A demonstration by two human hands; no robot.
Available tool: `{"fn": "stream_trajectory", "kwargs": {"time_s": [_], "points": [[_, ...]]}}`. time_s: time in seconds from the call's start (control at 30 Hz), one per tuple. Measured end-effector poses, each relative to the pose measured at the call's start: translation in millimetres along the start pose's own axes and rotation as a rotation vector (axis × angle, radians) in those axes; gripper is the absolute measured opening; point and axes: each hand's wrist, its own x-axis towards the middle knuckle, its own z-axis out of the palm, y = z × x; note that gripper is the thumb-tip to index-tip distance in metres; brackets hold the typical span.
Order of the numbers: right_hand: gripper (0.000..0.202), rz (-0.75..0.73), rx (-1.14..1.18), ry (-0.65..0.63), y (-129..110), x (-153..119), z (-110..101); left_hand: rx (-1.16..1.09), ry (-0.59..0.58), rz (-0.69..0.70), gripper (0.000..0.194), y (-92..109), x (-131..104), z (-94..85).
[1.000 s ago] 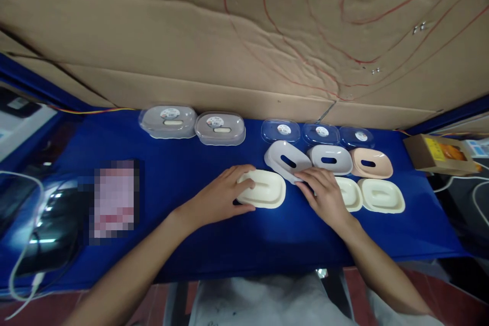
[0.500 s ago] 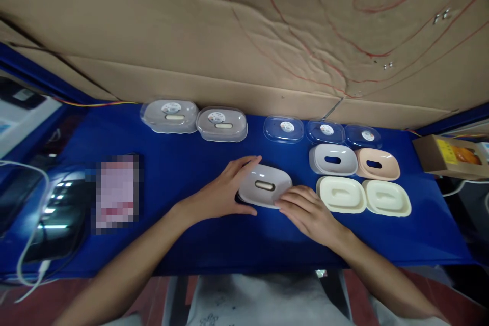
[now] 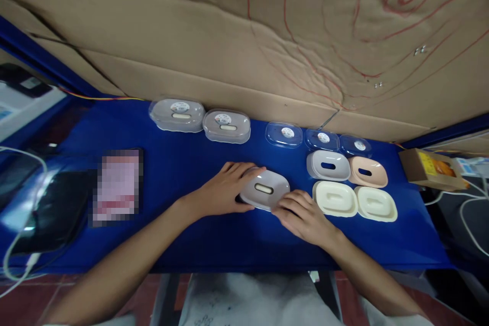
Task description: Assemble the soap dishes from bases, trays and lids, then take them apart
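Holding the grey soap dish (image 3: 265, 189) from both sides, in the middle of the blue surface (image 3: 183, 173). Left hand (image 3: 223, 193) curling around the dish's left end, fingers over the top edge. Right hand (image 3: 303, 216) pressing flat against the near right edge, fingers spread a little.

Sitting with a grey top now, slot showing in the middle. One second ago, showing only a cream bottom tray there, with the grey top still tilted beside it under the right hand. Half a second ago, already joined and in about the same spot. Hands hardly shifting since then, the right one sliding a bit nearer the dish.

Lying to the right: a grey top (image 3: 328, 165) and a pink top (image 3: 368, 171), with two cream trays (image 3: 335, 198) just in front of them. Resting behind those, three clear lids (image 3: 287, 133). Standing at the back left, two finished dishes (image 3: 226, 126) with clear covers, side by side.
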Motion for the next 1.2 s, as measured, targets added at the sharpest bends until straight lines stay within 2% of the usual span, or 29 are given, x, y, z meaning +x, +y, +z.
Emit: {"fn": "stream_trajectory", "kwargs": {"time_s": [0.13, 0.27, 0.33, 0.4, 0.5, 0.57, 0.67, 0.9, 1.03, 1.13, 1.2], "points": [[0.026, 0.028, -0.049, -0.051, -6.6, -2.1, 14.1, -0.014, 0.012, 0.002, 0.102, 1.8, -1.0, 1.1], [0.026, 0.026, 0.056, -0.111, -2.5, 5.5, 6.2, -0.045, 0.033, -0.005, 0.105, -3.3, -1.4, 6.8], [0.028, 0.064, 0.132, -0.184, 11.0, 18.8, -3.7, -0.057, 0.051, -0.002, 0.100, -5.5, -0.9, 8.9], [0.035, 0.166, 0.090, -0.215, 33.3, 36.1, -9.8, -0.067, 0.064, 0.005, 0.097, -6.5, -0.8, 9.4], [0.049, 0.408, -0.135, -0.204, 73.2, 57.3, -5.7, -0.072, 0.063, 0.001, 0.097, -6.3, -1.8, 7.5], [0.055, 0.474, -0.194, -0.194, 92.3, 62.1, 2.2, -0.077, 0.052, -0.014, 0.098, -6.0, -2.7, 5.9], [0.060, 0.463, -0.203, -0.171, 97.3, 54.8, 11.9, -0.096, 0.024, -0.043, 0.103, -7.3, -3.2, 4.9], [0.055, 0.485, -0.235, -0.014, 68.0, 19.0, 22.0, -0.094, -0.009, -0.106, 0.109, -11.7, -1.7, 8.5], [0.059, 0.534, -0.281, 0.055, 74.3, 6.1, 43.5, -0.083, -0.041, -0.145, 0.114, -4.0, -0.6, 3.5], [0.053, 0.477, -0.266, 0.107, 83.4, 1.3, 57.3, -0.079, -0.074, -0.165, 0.117, 4.6, 1.4, -3.9], [0.047, 0.457, -0.251, 0.192, 87.2, 0.3, 57.4, -0.076, -0.088, -0.174, 0.118, 8.4, 3.5, -6.9]]}}
